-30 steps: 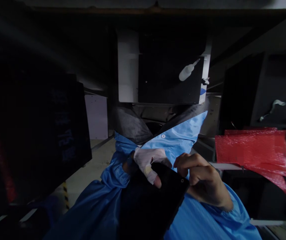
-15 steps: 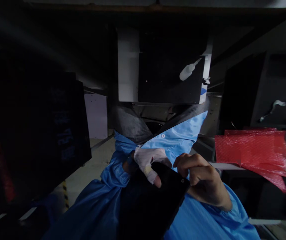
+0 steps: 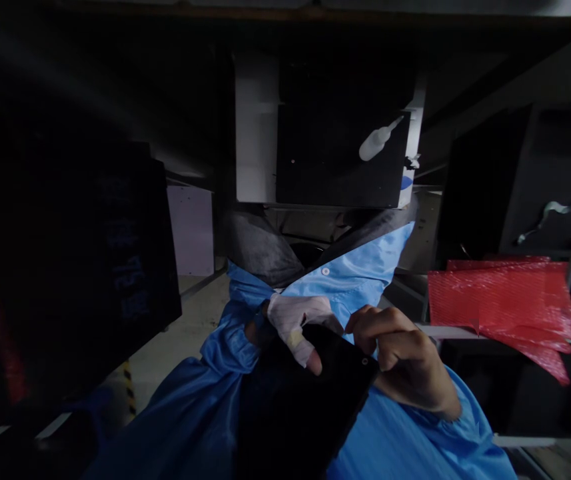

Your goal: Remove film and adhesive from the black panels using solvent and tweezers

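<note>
A flat black panel (image 3: 295, 413) lies tilted against my blue smock, with a small pale ring near its right corner. My left hand (image 3: 298, 323), in a whitish glove that leaves the thumb tip bare, grips the panel's upper edge, thumb on top and fingers underneath. At the right corner, my bare right hand (image 3: 402, 353) has its fingers curled in at the panel's edge. Whatever sits between those fingertips is hidden or too small to make out.
Ahead, a white squeeze bottle (image 3: 375, 143) lies on a black board (image 3: 335, 177) over a white box (image 3: 256, 133). Red bubble-wrap bags (image 3: 502, 303) are stacked at right, near dark boxes (image 3: 555, 173) bearing a pale strip. A large dark stack (image 3: 130, 267) stands at left.
</note>
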The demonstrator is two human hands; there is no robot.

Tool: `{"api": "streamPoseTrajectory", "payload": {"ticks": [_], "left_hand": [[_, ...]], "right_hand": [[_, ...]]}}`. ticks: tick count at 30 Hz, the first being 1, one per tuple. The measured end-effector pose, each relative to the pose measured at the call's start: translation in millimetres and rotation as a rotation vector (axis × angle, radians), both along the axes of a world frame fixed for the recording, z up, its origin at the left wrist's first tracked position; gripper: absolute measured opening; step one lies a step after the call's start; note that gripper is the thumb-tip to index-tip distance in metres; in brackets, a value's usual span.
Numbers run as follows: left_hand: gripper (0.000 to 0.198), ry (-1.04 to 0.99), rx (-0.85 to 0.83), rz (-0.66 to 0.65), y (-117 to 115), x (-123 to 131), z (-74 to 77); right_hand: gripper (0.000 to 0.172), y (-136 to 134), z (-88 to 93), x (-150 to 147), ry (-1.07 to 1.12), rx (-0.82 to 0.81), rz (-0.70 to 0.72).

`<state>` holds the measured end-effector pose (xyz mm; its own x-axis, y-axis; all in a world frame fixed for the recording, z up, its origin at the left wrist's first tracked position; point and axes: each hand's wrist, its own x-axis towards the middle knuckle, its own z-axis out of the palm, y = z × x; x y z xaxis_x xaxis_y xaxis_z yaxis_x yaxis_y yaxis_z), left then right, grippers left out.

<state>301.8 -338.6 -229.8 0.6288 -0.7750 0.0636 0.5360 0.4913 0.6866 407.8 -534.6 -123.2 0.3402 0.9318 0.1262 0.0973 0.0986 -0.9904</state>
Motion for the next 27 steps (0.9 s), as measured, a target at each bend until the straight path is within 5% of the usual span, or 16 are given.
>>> {"api": "streamPoseTrajectory", "payload": {"ticks": [27], "left_hand": [[0.057, -0.040, 0.026, 0.040, 1.1, 0.2, 2.9]], "right_hand": [[0.026, -4.1, 0.4, -0.9, 0.046, -0.028, -0.024]]}}
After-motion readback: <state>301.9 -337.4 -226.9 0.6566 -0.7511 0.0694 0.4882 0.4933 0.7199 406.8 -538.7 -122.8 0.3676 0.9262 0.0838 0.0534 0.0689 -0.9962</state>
